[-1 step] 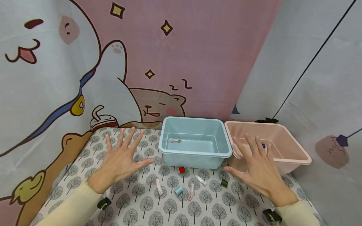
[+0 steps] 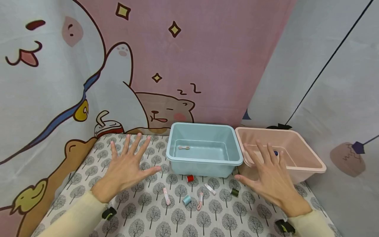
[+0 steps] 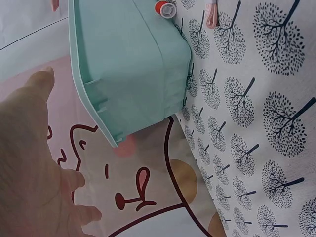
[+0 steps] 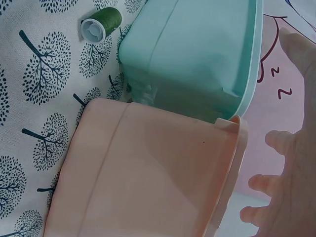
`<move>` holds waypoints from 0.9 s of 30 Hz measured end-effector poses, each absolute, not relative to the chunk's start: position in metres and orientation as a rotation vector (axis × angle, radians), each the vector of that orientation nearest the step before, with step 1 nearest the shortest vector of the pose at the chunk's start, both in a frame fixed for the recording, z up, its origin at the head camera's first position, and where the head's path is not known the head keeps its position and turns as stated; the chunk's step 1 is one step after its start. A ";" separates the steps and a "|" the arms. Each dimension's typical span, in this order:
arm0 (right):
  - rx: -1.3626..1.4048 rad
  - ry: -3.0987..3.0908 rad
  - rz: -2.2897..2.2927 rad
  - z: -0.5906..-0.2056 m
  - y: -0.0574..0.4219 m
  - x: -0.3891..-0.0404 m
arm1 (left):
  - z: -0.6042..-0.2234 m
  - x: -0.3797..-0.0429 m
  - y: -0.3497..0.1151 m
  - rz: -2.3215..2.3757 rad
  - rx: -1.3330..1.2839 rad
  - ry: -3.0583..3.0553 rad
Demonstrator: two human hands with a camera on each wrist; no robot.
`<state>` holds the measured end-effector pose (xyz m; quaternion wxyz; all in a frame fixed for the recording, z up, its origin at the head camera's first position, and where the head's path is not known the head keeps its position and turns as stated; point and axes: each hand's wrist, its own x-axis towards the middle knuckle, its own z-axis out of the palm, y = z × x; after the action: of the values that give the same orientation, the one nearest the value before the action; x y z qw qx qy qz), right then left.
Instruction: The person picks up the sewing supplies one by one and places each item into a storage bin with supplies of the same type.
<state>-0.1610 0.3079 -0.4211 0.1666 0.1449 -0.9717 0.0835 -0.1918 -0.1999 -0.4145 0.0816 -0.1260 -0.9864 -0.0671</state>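
Note:
My left hand (image 2: 124, 171) hovers over the cloth left of the light blue bin (image 2: 204, 168), fingers spread, holding nothing. My right hand (image 2: 273, 179), spread in the same way and without anything in it, is in front of the pink bin (image 2: 311, 158) and hides part of it. Between the hands lie a red thread spool (image 2: 190, 178), a light blue spool (image 2: 187, 199) and a dark green spool (image 2: 235, 192). Near them are a pink thread skein (image 2: 200, 201) and two pale, narrow bundles, one on the left (image 2: 166, 196) and one on the right (image 2: 210, 189).
The bins stand side by side at the back. A small beige skein (image 2: 184, 147) lies in the light blue bin, and a dark blue item (image 2: 276, 153), partly covered by my fingers, in the pink one. A printed curtain (image 2: 207, 65) hangs behind the tree-patterned cloth (image 2: 154, 214).

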 end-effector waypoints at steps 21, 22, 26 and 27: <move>0.429 -2.737 0.240 -0.428 0.305 -0.163 | -0.424 -0.191 -0.201 -0.243 -0.359 -2.952; 0.431 -2.732 0.242 -0.428 0.306 -0.163 | -0.425 -0.191 -0.201 -0.246 -0.360 -2.957; 0.442 -2.707 0.235 -0.430 0.306 -0.161 | -0.426 -0.191 -0.198 -0.261 -0.367 -2.968; 0.447 -2.704 0.233 -0.430 0.306 -0.161 | -0.426 -0.191 -0.198 -0.256 -0.364 -2.971</move>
<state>-0.1612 0.3060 -0.4303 0.1943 0.1595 -0.9643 0.0831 -0.1911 -0.1980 -0.4263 0.0687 -0.1209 -0.9866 -0.0849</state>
